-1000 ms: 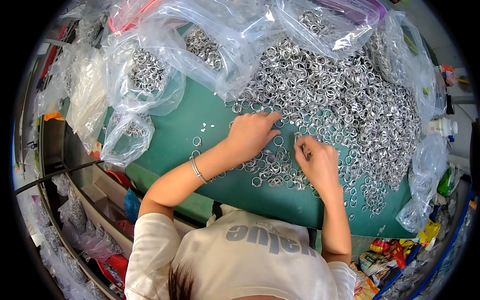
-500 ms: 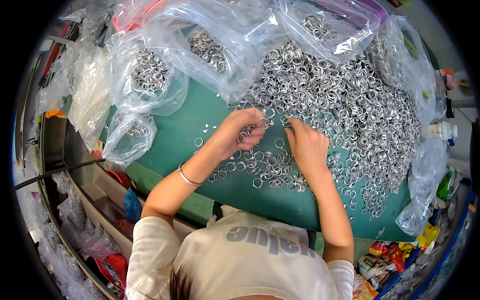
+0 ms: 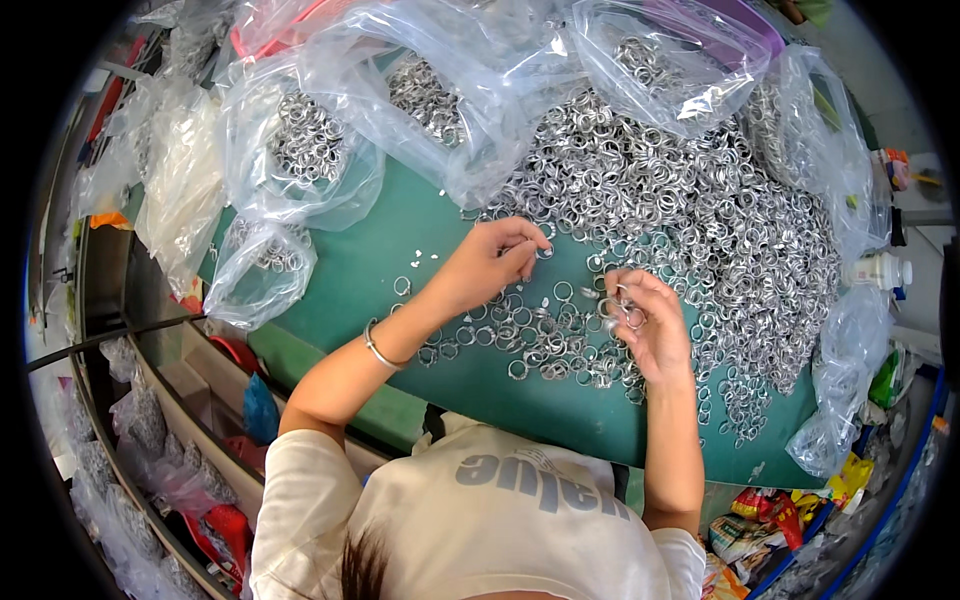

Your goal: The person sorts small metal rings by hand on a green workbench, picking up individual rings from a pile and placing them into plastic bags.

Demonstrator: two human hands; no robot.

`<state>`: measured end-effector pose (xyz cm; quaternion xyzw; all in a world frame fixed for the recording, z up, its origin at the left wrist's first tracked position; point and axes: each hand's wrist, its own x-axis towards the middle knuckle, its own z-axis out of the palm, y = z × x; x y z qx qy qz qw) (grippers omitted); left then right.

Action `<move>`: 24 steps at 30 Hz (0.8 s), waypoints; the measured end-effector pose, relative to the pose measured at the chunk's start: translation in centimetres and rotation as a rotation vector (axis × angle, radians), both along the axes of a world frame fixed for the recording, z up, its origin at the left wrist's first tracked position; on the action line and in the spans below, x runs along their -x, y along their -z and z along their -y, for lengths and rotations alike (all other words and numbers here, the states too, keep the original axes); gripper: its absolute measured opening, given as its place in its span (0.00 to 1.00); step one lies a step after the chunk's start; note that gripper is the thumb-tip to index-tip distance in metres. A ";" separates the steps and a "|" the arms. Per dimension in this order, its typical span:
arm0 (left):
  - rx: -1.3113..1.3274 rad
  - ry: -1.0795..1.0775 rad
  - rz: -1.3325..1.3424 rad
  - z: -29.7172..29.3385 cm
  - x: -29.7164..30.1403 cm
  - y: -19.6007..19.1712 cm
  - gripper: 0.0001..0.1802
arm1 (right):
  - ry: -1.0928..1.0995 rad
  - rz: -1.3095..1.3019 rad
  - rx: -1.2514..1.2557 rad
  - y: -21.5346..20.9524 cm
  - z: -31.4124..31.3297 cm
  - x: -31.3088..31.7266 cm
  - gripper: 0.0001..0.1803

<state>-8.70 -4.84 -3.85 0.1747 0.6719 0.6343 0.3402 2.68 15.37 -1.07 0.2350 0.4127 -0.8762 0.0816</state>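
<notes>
Currently a single metal ring [image 3: 543,252] is being pinched between thumb and fingertips of the left hand [image 3: 487,266], just above the green mat [image 3: 400,215]. Several rings [image 3: 612,305] are being gripped in the curled fingers of the right hand [image 3: 645,325] (exact count cannot be told). Both hands are being held over loose scattered rings [image 3: 520,345], beside the big ring heap [image 3: 700,220]. Clear plastic bags [image 3: 300,150] of rings are lying along the mat's far edge.

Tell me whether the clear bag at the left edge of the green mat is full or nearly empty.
Nearly empty. The clear bag lies slack and crumpled on the green mat, with only a thin scatter of metal rings showing through the plastic.
</notes>
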 end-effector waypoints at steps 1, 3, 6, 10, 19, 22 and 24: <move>0.115 -0.009 -0.290 -0.4 -0.1 0.0 0.07 | 0.043 0.016 0.082 -0.7 0.0 0.0 0.02; 0.345 -0.027 -0.872 -1.4 -0.3 -0.2 0.09 | -0.005 0.018 -0.131 0.3 -0.5 -0.2 0.02; 0.500 -0.048 -1.043 -3.1 0.1 0.4 0.10 | -0.013 0.033 -0.378 1.2 -0.3 -0.4 0.03; 0.611 0.077 -1.160 -3.9 0.5 1.0 0.11 | 0.072 0.062 -0.161 0.2 -0.9 -0.5 0.09; 0.023 0.070 -0.096 -2.8 0.0 -0.5 0.06 | 0.274 0.017 0.166 0.4 -2.4 -3.2 0.09; -0.194 0.162 0.588 -1.0 -0.2 -3.1 0.06 | 0.156 -0.067 0.161 1.2 -2.4 -3.6 0.08; -0.285 0.104 0.735 -0.3 -1.1 -2.9 0.09 | 0.002 -0.051 -0.014 1.7 -2.1 -3.5 0.06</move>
